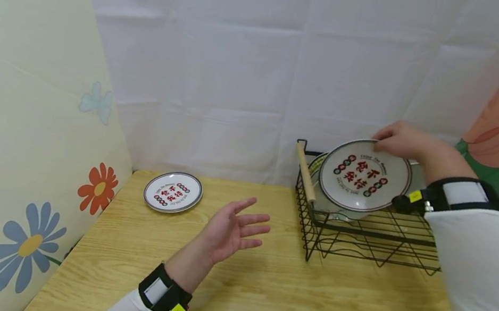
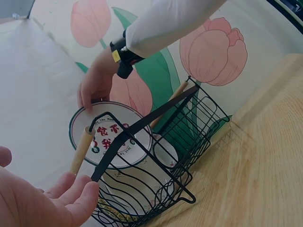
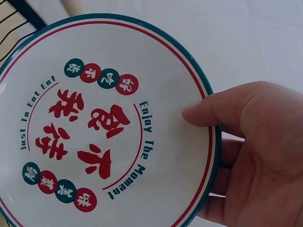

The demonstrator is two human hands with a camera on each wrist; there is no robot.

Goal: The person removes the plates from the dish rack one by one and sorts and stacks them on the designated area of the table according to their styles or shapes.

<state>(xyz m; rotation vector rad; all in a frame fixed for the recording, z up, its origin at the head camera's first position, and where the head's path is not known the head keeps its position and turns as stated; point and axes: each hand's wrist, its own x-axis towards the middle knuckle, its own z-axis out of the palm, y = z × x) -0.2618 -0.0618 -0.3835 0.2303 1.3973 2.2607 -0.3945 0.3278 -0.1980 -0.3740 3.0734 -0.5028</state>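
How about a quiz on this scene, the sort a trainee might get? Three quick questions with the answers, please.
1. Which hand pinches a plate by its rim?
2. True or false: the left hand holds nothing.
3. Fill in: in the head view, a ______ lies on the table, left of the rack.

Key:
1. The right hand.
2. True; its fingers are spread.
3. Second plate.

The right wrist view crops the held plate [image 3: 102, 123], which hides part of the right hand [image 3: 265, 137]. In the head view, a white sleeve [image 1: 481, 287] covers part of the wire rack [image 1: 378, 235], and the lone plate [image 1: 173, 192] bears some lettering too small to read.
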